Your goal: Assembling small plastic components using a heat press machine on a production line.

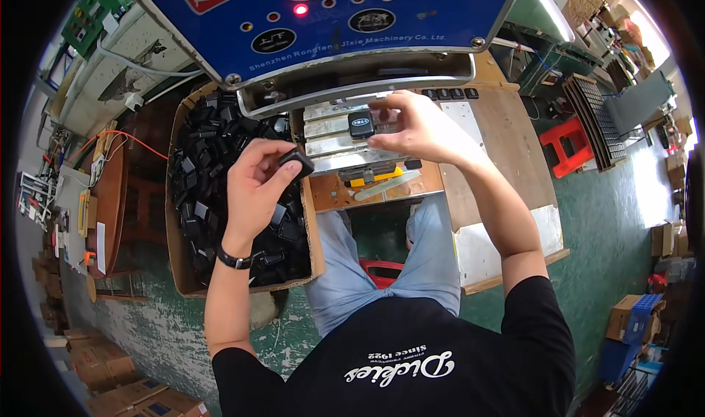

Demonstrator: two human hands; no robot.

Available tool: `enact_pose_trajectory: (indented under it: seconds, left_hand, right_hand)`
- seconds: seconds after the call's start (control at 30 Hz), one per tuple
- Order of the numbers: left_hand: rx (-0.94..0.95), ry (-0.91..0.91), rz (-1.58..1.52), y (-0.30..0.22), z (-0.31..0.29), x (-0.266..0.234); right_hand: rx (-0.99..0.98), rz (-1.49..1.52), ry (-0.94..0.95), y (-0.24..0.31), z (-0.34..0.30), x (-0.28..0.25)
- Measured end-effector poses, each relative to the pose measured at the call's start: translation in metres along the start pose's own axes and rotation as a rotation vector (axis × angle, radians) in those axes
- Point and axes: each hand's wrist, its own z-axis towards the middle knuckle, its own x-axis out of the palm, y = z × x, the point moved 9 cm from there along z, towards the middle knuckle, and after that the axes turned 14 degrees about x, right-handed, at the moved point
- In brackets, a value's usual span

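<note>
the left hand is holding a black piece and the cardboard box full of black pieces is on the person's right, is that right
Not quite: the cardboard box is on the person's left, as the head view shows. The left hand does hold a black piece.

You wear a black T-shirt (470,343) with short sleeves (540,321) ending above the elbow. White lettering (400,369), one large script line beside smaller print, marks the chest. A narrow black wristband (234,260) encircles your left wrist (239,242). Your trousers (433,270) are light-blue denim, visibly creased.
</note>
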Motion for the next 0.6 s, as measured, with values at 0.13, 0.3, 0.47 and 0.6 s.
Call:
enact_pose_trajectory:
  seconds: [0.13,0.3,0.47,0.6]
  left_hand:
    - [0.054,0.055,0.003,0.007,0.022,0.029]
    - [0.02,0.143,0.016,0.018,0.059,0.074]
    - [0.04,0.22,0.212,0.019,0.072,0.097]
    - [0.139,0.204,0.263,0.014,0.072,0.102]
  right_hand:
    - [-0.113,-0.019,-0.078,0.005,-0.001,0.003]
    - [-0.102,0.271,-0.258,-0.047,-0.026,-0.035]
    - [0.195,0.518,-0.457,-0.202,-0.028,-0.08]
    - [0.622,0.418,-0.624,-0.364,-0.052,-0.105]
